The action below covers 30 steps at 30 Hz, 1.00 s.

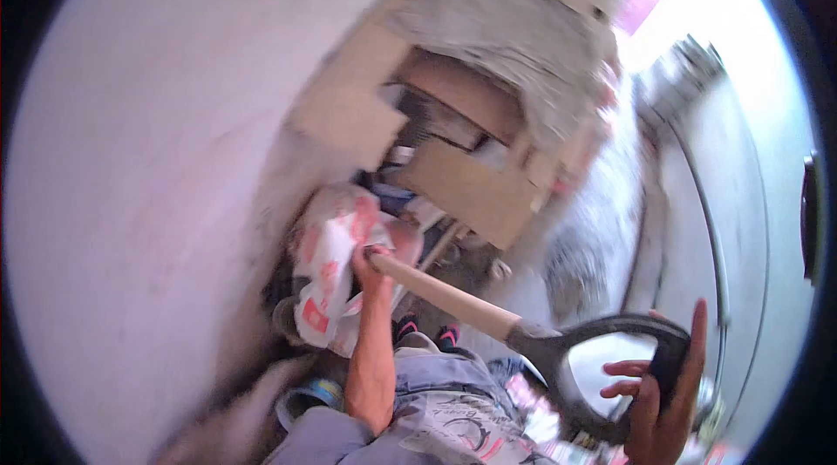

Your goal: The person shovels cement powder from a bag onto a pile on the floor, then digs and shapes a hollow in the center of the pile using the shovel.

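A long wooden shaft (445,298) with a black D-shaped handle (567,369) runs diagonally across the lower middle. My left hand (370,260) is wrapped round the shaft's far end, beside a white plastic bag with red print (327,269). At the lower right, my right hand (667,400) is at the grip of the black handle, its index finger stretched upward and other fingers passing through the loop. Whatever the shaft's far end carries is hidden behind my left hand and the bag.
A worn cabinet or box (479,190) under a grey cloth (497,12) stands ahead, with items inside. A pale wall (139,160) rises at left. A pipe (706,212) runs along the right wall. A round tin (309,397) is near my left elbow.
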### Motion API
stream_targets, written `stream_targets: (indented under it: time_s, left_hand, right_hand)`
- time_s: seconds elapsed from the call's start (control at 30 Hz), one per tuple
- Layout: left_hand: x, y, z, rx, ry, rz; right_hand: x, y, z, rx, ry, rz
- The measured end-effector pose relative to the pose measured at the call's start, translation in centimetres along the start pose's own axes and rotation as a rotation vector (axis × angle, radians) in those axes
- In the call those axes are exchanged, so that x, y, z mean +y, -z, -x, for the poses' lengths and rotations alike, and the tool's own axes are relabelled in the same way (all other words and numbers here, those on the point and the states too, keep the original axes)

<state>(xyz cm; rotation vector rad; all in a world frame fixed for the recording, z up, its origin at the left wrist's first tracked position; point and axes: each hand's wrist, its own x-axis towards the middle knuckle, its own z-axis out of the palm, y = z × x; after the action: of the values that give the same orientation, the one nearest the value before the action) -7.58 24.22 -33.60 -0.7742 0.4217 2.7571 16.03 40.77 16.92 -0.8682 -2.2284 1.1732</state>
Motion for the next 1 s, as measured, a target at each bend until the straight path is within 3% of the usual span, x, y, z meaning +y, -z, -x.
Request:
stream_targets:
  time_s: [0.07,0.33,0.37,0.63,0.77,0.9,1.0]
  left_hand:
    - [0.1,2.6,-2.1,0.028,0.191,0.293]
    - [-1.5,-3.1,3.5,-0.079,0.549,0.62]
    - [-1.1,-2.4,2.8,-0.079,0.568,0.62]
    - [-0.2,-1.1,0.0,0.049,0.567,0.382]
    - [-1.2,-0.8,0.6,-0.071,0.555,0.392]
    - [-3.3,-2.5,2.6,0.033,0.41,0.673]
    - [-3.8,-0.2,1.7,-0.143,0.558,0.658]
  right_hand:
    - [0.7,2.0,-0.4,-0.174,-0.18,0.119]
    - [1.4,4.5,-2.8,-0.171,-0.556,-0.305]
    - [2.0,4.7,-2.5,-0.172,-0.655,-0.214]
    - [4.7,1.6,-2.8,0.067,-0.621,-0.065]
    - [6.6,2.3,-2.1,0.128,-0.608,-0.027]
    - [8.7,3.2,-2.4,0.119,-0.656,-0.019]
    - [10.5,4.4,-2.0,0.098,-0.625,0.007]
